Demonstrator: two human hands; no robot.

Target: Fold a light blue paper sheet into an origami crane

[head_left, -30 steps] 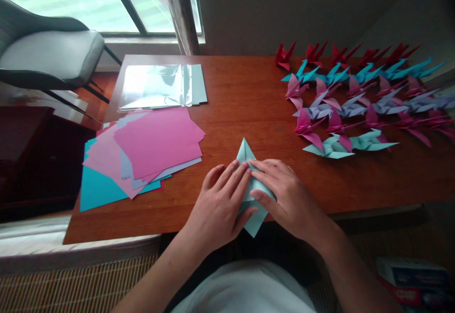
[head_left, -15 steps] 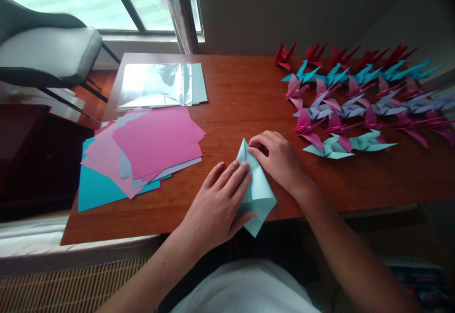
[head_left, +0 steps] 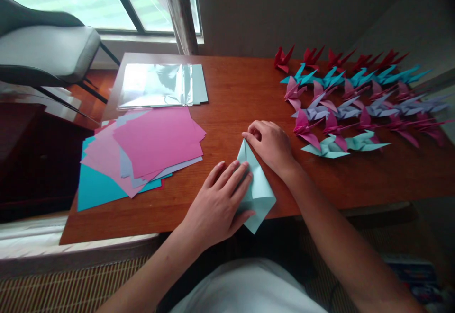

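A pale mint sheet of origami paper [head_left: 261, 185], folded into a kite-like diamond, lies at the table's near edge, its lower point jutting past it. My left hand [head_left: 222, 199] rests flat across the paper's left side with fingers stretched out, hiding part of it. At the paper's far tip is my right hand [head_left: 272, 142], its fingers curled and thumb against the forefinger. Whether the thumb still touches the tip I cannot tell. To the right stand two folded mint cranes [head_left: 329, 147].
Rows of red cranes [head_left: 282, 59], blue, pink and lilac ones fill the table's right side. Loose coloured sheets [head_left: 159, 142] lie fanned out at left, below a clear packet of paper [head_left: 156, 85]. A grey chair [head_left: 50, 48] stands by the window.
My right hand has slid up along the paper's right edge, away from me, to its far tip. My left hand stays in place on the paper.
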